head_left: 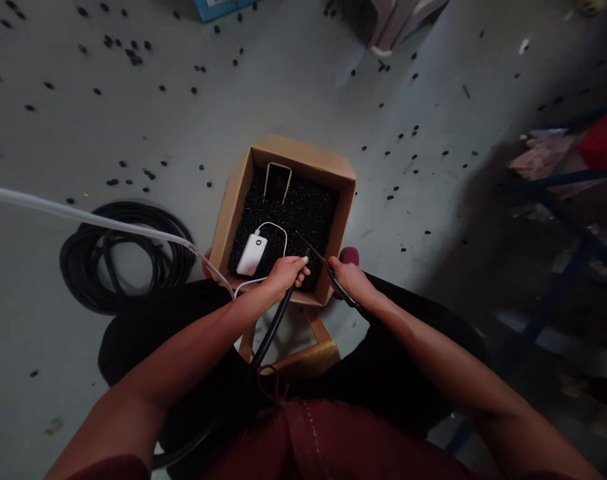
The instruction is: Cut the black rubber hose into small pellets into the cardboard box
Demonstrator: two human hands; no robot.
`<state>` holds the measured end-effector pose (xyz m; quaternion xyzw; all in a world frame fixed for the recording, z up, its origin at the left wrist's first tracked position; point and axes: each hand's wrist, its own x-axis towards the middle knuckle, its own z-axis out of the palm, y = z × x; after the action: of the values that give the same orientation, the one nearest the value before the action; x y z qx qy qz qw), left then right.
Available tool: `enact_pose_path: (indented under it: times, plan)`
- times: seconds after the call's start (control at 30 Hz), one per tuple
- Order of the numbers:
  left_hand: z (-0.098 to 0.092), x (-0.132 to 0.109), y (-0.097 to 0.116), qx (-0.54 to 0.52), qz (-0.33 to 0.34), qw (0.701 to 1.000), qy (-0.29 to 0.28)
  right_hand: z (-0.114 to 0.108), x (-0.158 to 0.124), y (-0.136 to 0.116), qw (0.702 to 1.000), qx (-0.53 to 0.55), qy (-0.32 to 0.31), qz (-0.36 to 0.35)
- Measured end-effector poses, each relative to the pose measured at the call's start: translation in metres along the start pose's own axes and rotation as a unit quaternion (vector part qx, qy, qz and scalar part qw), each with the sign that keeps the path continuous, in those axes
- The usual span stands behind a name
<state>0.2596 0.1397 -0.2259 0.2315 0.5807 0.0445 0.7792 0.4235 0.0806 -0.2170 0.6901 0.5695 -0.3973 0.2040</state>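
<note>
Grey floor (pixel 283 87) bears a cardboard box (pixel 231 207); at its near edge, left hand (pixel 286 272) grips a black hose (pixel 268 337), right hand (pixel 351 279) clasps a thin dark tool (pixel 313 248).

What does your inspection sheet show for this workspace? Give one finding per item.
Surface: grey floor.
Job's things: black hose; thin tool; cardboard box filled with black bits.
Clutter: more bits scattered over floor; phone and power bank in box.
Grips: left hand shut on hose; right hand shut on tool.
Cables: white cable; hose coil.
Surroundings: blue frame at right.
</note>
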Motion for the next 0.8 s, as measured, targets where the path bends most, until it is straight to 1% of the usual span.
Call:
enact_pose_path:
  times: [0.13, 0.23, 0.33, 0.43, 0.57, 0.67, 0.8]
  plan:
    - [0.002, -0.002, 0.005, 0.008, 0.012, 1.000, 0.005, -0.008, 0.002, 0.004, 1.000, -0.005, 0.021, 0.010]
    - [0.003, -0.004, 0.008, 0.007, 0.026, 1.000, -0.009, -0.020, 0.004, 0.008, 0.999, 0.015, 0.046, 0.022]
    - [0.002, -0.006, 0.011, 0.003, 0.044, 0.999, -0.024, -0.030, 0.005, 0.013, 0.996, 0.052, 0.074, 0.013]
    - [0.001, -0.009, 0.015, -0.005, 0.059, 0.998, -0.026, -0.035, 0.004, 0.014, 0.992, 0.087, 0.087, -0.006]
    - [0.001, -0.011, 0.023, 0.020, 0.078, 0.997, -0.005, -0.038, 0.002, 0.013, 0.990, 0.107, 0.096, -0.004]
    - [0.001, -0.009, 0.027, 0.049, 0.114, 0.992, 0.024, -0.038, 0.001, 0.011, 0.988, 0.123, 0.097, 0.005]
    - [-0.003, -0.004, 0.027, 0.068, 0.161, 0.984, 0.029, -0.040, -0.001, 0.007, 0.975, 0.204, 0.081, -0.017]
